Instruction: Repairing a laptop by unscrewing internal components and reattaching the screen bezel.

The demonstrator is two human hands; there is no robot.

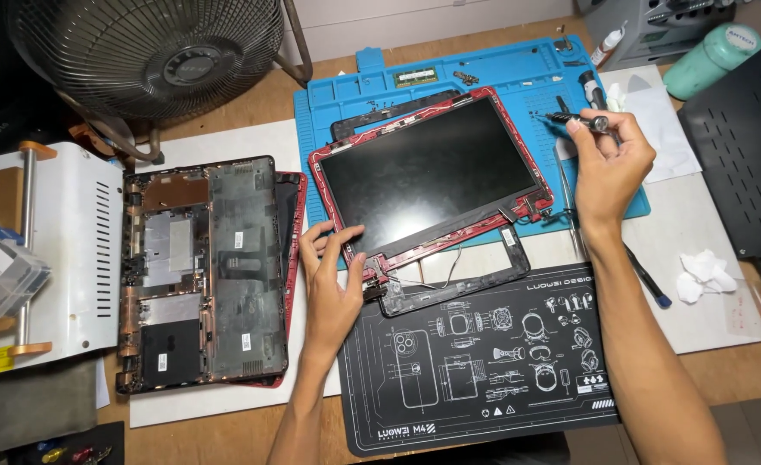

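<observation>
Pretty cramped wooden desk (251,95) here, a black fan (148,52) sits upper left of the frame, pale wall strip (415,21) along the top, lighting's even and bright.

Two mats (561,65) (484,379), one fan (148,52), one screwdriver (580,120)

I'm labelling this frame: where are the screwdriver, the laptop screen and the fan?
screwdriver (580,120), head view, on its shaft.
laptop screen (428,172), head view, middle of the dark panel.
fan (152,52), head view, on its grille.

An electronics repair workbench, probably in a small workshop: blue silicone repair mat (501,73), black printed work mat (484,362), stripped laptop base (204,271), desk fan (152,52).
</observation>
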